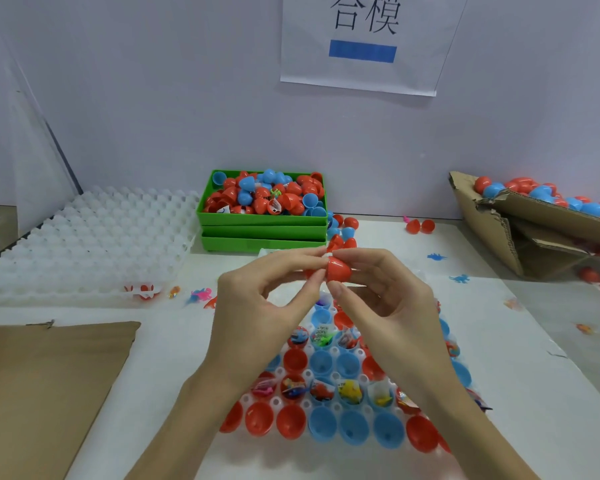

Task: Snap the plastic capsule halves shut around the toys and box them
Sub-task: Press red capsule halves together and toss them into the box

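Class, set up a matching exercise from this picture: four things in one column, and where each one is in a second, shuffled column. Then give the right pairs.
Things
1. red capsule
2. green box
3. cardboard box
4. empty white tray

Places
A. far right, tipped on its side
B. left of the green box
C. held by both hands
D. centre back, by the wall

Pairs: 1-C, 2-D, 3-A, 4-B

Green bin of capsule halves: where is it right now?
The green bin sits centre-back against the wall, beyond both hands, right of the white tray stack.
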A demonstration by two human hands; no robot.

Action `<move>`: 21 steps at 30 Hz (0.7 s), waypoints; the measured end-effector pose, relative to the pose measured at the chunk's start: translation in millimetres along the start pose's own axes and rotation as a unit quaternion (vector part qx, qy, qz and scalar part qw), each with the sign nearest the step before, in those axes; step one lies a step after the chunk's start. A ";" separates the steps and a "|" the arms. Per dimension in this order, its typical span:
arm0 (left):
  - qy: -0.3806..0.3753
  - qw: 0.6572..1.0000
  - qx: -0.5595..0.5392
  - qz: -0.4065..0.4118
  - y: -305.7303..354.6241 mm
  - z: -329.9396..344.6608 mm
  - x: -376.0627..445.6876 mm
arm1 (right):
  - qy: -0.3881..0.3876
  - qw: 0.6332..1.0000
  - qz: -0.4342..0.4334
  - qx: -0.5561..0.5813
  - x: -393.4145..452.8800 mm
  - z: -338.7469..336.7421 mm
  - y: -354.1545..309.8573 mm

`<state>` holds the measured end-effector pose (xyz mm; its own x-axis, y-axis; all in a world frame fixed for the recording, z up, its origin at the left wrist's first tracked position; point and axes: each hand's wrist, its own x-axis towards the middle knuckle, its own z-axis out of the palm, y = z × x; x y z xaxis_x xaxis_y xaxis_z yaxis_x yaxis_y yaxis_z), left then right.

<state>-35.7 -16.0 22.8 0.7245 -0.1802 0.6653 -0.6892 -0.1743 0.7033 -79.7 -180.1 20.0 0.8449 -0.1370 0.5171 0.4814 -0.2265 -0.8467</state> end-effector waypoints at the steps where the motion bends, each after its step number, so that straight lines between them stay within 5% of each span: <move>1: -0.004 0.999 -0.043 -0.030 2.2 0.9 0.3 | -0.003 1.000 -0.004 -0.003 0.0 0.4 0.0; 6: 0.008 0.986 -0.142 -0.084 8.2 2.5 2.5 | 0.006 1.000 -0.029 0.005 -0.5 1.2 -0.1; 18: 0.024 0.984 -0.133 -0.116 6.6 7.1 -1.9 | 0.008 0.984 -0.137 -0.116 0.5 -0.7 3.5; 21: 0.013 0.982 -0.137 -0.128 5.9 7.9 -2.0 | 0.024 0.992 -0.098 -0.076 -1.0 1.9 5.4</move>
<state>-41.3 -24.3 23.7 0.8759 -0.1396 0.4619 -0.4586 0.0573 0.8868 -77.5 -179.3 14.7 0.7253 -0.1201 0.6779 0.5912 -0.3959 -0.7027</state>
